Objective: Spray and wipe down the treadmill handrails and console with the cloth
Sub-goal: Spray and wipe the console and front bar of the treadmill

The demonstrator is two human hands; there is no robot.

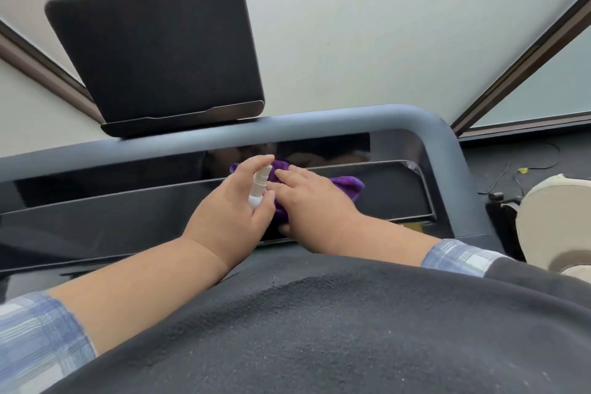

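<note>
Left fingers (pixel 256 166) curled round white spray bottle (pixel 258 187) | right fingers (pixel 287 176) flat — pressing fuzzy purple cloth (pixel 347 184) | glossy black console (pixel 128 211)

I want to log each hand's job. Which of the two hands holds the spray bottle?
The left hand: it grips the white spray bottle, forefinger over the top. The right hand lies with straight fingers on the purple cloth.
</note>
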